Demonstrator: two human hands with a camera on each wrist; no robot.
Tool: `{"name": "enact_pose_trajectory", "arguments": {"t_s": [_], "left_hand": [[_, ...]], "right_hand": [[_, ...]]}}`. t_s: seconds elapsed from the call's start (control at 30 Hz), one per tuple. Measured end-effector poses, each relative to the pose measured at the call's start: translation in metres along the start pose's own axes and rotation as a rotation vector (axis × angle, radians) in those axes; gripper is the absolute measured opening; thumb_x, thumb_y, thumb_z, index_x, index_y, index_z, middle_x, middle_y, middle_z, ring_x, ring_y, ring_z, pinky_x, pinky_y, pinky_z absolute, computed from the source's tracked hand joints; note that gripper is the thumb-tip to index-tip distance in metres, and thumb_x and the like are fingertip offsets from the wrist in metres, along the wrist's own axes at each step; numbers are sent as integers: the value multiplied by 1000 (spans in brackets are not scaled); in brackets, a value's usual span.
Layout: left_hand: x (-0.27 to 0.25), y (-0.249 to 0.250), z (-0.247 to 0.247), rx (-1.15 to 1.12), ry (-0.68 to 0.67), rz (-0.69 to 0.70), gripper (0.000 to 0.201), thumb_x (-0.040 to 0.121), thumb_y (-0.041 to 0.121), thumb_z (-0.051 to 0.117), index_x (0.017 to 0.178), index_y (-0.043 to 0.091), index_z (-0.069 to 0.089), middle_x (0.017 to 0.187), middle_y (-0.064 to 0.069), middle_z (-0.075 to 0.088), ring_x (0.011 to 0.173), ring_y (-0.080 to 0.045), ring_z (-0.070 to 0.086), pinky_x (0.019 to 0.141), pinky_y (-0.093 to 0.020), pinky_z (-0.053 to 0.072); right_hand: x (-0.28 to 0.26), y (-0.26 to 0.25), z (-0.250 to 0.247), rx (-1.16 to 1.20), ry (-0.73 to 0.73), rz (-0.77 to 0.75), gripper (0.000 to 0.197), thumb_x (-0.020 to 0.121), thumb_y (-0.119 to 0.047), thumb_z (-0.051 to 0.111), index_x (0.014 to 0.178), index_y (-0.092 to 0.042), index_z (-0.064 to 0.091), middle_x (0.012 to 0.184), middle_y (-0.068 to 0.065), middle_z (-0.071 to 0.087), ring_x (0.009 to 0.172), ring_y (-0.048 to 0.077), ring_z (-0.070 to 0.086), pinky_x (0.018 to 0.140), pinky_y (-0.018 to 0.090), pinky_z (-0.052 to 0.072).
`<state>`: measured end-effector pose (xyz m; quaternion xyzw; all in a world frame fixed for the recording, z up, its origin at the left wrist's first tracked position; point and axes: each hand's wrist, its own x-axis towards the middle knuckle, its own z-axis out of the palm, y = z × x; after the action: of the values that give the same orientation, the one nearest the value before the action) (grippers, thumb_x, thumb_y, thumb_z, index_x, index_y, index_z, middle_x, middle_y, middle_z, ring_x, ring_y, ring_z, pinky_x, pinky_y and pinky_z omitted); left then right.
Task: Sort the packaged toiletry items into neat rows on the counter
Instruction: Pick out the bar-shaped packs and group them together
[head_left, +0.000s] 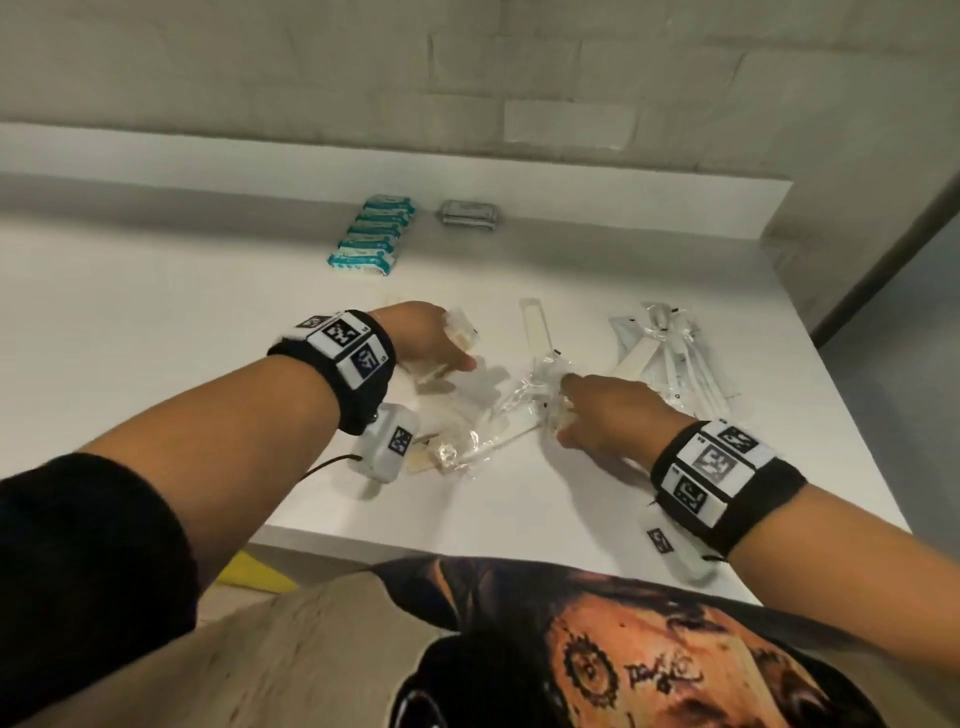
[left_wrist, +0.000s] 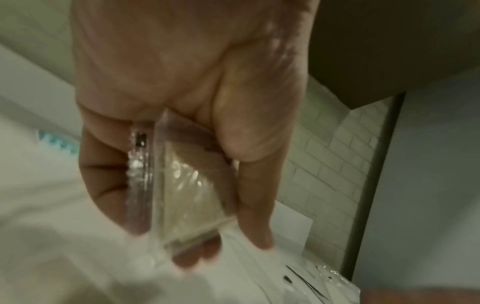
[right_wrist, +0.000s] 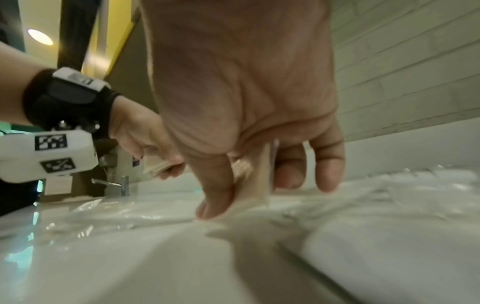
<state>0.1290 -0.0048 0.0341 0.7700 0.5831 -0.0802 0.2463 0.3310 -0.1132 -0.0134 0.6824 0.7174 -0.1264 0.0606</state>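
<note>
At the near edge of the white table (head_left: 156, 322), the right hand (head_left: 597, 410) reaches down into a loose heap of clear-wrapped packets (head_left: 488, 415). In the right wrist view its thumb and fingers (right_wrist: 215, 189) are curled round a flat cream item in clear wrap (right_wrist: 255, 176), so this grip is clamped on it, with the fingertips down among the crinkled plastic.

Just left of it, the left hand (head_left: 431, 338) is over the same heap. The left wrist view shows its grip closed on a small stack of clear packets (left_wrist: 182, 185) with pale contents, thumb on one side and fingers on the other.

Beyond the heap, a long cream item (head_left: 535, 332) lies flat by itself, pointing away from the person. To its right, near the table's right edge, a pile of long packaged items (head_left: 670, 353) lies roughly side by side, some overlapping.

Farther back, close to the raised ledge at the wall, teal-and-white packets (head_left: 371, 234) stand in a tidy row running front to back. Just right of that row's far end lies a grey packet (head_left: 470, 213), apart from it.
</note>
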Motion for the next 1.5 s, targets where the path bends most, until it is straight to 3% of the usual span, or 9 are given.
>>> {"name": "enact_pose_trajectory", "arguments": {"t_s": [0.1,0.2,0.43,0.93,1.1,1.23,1.3,1.37,1.5], "left_hand": [[-21,-19,0,71,-119,18,35,80,45,70,92,12,67,82,3,65,80,-18,58,65,-25,42],[-28,-27,20,132,-171,19,36,78,45,72,96,16,60,88,5,62,85,-17,57,73,-28,44],[-39,-27,63,204,-53,40,67,71,38,75,125,17,44,113,-2,52,86,-18,48,69,-28,41],[-40,-32,53,254,1,-147,64,68,44,73,116,10,50,93,1,64,80,-19,65,69,-28,52],[-30,-28,48,238,-65,-183,84,69,44,78,128,4,34,110,-5,63,98,-25,64,78,-34,54],[-25,-34,40,163,-72,-114,44,66,42,75,94,13,58,89,-1,65,78,-18,62,64,-28,50],[-21,-40,35,6,-32,-75,40,63,48,73,83,16,62,85,0,67,76,-17,63,66,-28,49],[-18,-45,31,-440,72,-18,56,60,50,79,97,12,63,94,-4,69,86,-21,64,79,-31,52],[-19,-34,21,-1483,33,174,31,86,13,67,113,0,62,108,-14,67,101,-29,64,87,-33,56]], "right_hand": [[9,-21,-8,103,-11,-175,27,81,-34,68,95,-27,46,86,-7,54,79,18,54,64,32,41],[16,-44,4,144,-172,-308,29,81,-27,68,107,-30,54,92,-10,57,86,17,56,70,33,45],[45,-16,-1,67,-167,-80,48,85,-28,63,129,-26,46,115,2,63,99,23,60,82,33,48],[50,-11,2,152,-155,23,71,84,-27,70,145,-26,34,138,4,52,119,24,52,83,24,35],[47,-11,0,231,-115,64,60,77,-27,74,128,-24,43,107,2,62,79,13,54,62,26,38],[42,-11,-15,270,-116,47,44,81,-30,73,115,-16,49,92,-1,56,79,15,51,57,24,35],[41,-13,-29,401,-27,32,37,83,-33,71,110,-14,53,94,2,59,80,18,54,62,27,40],[41,-18,-42,720,85,17,32,83,-32,72,100,-10,58,88,4,63,75,19,58,67,32,45],[47,-44,-62,1253,212,-13,21,87,-24,69,93,-5,63,75,4,63,55,14,57,58,30,43]]}}
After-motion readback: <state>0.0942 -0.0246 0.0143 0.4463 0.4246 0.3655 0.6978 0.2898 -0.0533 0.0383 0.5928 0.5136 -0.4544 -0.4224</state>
